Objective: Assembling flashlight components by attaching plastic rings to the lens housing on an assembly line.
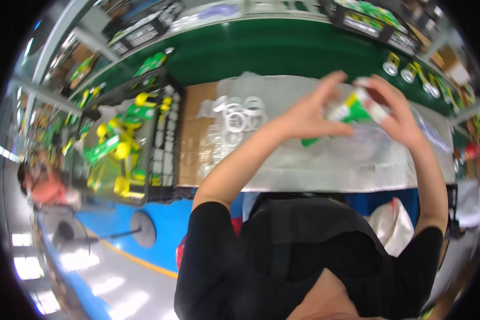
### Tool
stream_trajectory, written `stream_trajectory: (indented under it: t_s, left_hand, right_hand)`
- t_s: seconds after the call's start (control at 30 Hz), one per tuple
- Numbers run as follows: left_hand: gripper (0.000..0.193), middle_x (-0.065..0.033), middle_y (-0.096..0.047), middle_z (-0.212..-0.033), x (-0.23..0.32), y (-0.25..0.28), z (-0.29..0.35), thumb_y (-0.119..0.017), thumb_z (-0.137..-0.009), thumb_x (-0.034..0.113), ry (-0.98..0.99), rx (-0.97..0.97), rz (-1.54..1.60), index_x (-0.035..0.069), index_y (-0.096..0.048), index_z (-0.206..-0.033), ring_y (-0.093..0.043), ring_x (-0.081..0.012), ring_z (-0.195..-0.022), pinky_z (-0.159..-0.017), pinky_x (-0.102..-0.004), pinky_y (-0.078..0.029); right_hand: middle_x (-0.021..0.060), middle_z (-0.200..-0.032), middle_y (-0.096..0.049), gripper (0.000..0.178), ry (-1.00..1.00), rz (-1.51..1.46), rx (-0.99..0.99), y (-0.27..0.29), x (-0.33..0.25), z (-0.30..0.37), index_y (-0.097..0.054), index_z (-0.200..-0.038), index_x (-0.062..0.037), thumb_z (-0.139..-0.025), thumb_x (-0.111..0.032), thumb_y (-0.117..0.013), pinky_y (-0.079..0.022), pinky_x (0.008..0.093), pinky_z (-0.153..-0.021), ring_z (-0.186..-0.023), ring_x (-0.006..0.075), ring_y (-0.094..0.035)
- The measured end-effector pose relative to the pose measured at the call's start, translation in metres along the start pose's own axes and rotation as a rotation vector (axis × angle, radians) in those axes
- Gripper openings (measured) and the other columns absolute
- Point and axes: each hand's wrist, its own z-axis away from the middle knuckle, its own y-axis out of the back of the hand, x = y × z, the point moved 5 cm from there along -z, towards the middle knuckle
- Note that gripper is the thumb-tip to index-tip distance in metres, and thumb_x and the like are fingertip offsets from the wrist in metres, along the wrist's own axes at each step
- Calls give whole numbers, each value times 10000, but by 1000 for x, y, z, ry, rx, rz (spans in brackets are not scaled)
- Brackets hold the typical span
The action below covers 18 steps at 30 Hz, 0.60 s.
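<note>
A green, white and yellow card-like piece (pixel 358 110), blurred by motion, is held above the table between my two hands. My right hand (pixel 397 112) is closed around its right side, fingers curled at its upper edge. To its left, my left hand (pixel 314 112) is curved with the thumb and fingers spread apart; whether it touches the piece is hard to tell. Several white rings (pixel 234 121) lie in a loose cluster on the table, left of my left forearm.
A black crate (pixel 165 136) of green and yellow pieces stands left of the pale table covering (pixel 293 170), beside a brown cardboard strip (pixel 192 144). Yellow-and-silver pieces (pixel 391 64) line the back right. More black bins (pixel 362 29) sit on the shelf. A person (pixel 48 184) is far left.
</note>
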Motion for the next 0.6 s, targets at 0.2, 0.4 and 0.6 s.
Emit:
stream_trajectory:
  t_s: [0.2, 0.4, 0.6]
  left_hand:
    - [643, -184, -683, -995, 14, -44, 39, -793, -746, 175, 726, -611, 615, 18, -488, -1289, -688, -302, -891, -759, -421, -553]
    - [603, -227, -661, -1055, -82, 38, -15, -757, -724, 321, 477, -170, -580, 45, -552, -1219, -640, -365, -977, -858, -457, -506]
    - [511, -159, -659, -1077, 41, 214, 25, -745, -781, 397, 2, 482, -1253, 61, -630, -1149, -623, -345, -998, -841, -427, -509]
  right_hand:
    - [155, -1169, -606, 426, 234, 62, 29, -21, -2, 23, -564, -1234, -21, -1000, -342, -409, -425, 343, -942, -1067, 257, -577]
    - [137, -982, -655, 387, 14, -32, 362, -78, 123, -67, -565, -1202, -30, -1009, -316, -390, -484, 363, -832, -887, 279, -618]
    - [30, -1013, -591, 396, -353, -247, 610, -25, 228, -94, -561, -1228, -19, -1010, -331, -450, -459, 223, -624, -777, 88, -537]
